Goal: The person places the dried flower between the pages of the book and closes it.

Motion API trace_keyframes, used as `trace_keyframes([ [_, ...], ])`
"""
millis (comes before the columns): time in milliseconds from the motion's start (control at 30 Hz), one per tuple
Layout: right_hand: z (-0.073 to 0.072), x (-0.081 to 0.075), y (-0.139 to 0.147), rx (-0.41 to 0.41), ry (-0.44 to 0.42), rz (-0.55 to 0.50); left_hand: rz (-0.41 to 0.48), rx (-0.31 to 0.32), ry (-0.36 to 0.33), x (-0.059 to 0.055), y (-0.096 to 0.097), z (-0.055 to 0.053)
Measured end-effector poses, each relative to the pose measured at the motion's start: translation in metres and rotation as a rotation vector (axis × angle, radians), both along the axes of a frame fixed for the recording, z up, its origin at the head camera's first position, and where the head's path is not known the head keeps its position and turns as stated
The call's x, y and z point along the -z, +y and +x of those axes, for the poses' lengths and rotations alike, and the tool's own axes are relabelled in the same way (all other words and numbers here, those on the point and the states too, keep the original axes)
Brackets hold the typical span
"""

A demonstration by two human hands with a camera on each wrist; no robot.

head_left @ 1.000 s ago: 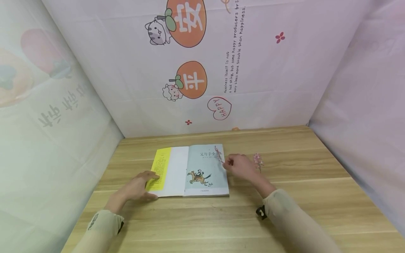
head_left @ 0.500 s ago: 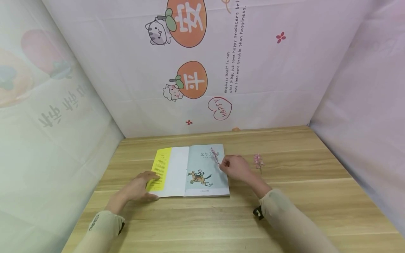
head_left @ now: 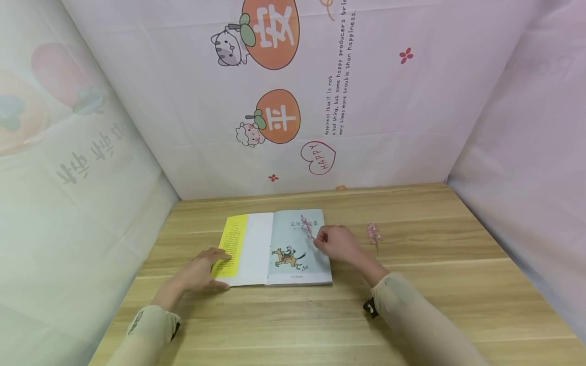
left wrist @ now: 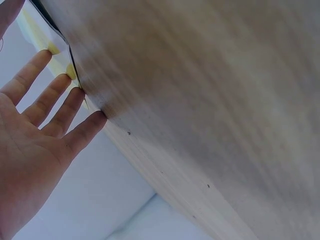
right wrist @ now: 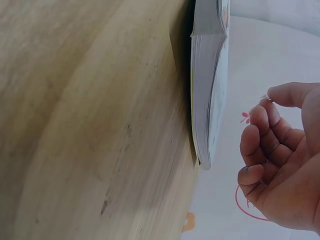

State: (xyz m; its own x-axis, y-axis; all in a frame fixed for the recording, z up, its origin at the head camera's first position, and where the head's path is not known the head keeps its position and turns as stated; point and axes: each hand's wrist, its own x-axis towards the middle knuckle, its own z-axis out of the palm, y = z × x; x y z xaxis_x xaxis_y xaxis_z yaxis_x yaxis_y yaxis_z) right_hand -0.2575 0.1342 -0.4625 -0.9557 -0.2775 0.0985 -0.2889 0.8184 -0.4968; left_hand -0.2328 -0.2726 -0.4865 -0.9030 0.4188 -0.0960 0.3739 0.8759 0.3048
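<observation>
An open book (head_left: pixel 254 249) lies on the wooden table, its yellow flap on the left and a pale blue title page with a horse drawing on the right. My left hand (head_left: pixel 199 272) rests on the flap and lower left edge; in the left wrist view its fingers (left wrist: pixel 60 112) are spread and extended. Over the title page my right hand (head_left: pixel 338 245) pinches the stem of a pink flower sprig (head_left: pixel 305 225) between thumb and index finger. The right wrist view shows this hand (right wrist: pixel 285 155) raised beside the book's page block (right wrist: pixel 206 95), its other fingers curled.
A second pink flower sprig (head_left: pixel 373 234) lies on the table (head_left: pixel 435 284) to the right of the book. White printed cloth (head_left: pixel 380 101) rises behind the table and along both sides.
My right hand has moved left and slightly down, carrying the flower sprig farther over the title page. The left hand and the book have stayed put.
</observation>
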Motion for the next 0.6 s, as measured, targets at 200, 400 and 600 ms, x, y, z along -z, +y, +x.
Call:
trace_keyframes([
  [200,0.000,-0.002,-0.007,-0.013,-0.009,0.028,0.001,0.003,-0.003,0.002,-0.001,0.000],
  [400,-0.001,0.000,-0.013,-0.023,-0.021,0.063,0.000,0.002,-0.005,0.002,-0.002,-0.001],
  [600,-0.002,0.002,-0.018,-0.018,-0.016,0.096,0.010,-0.002,-0.012,0.002,-0.001,-0.001],
])
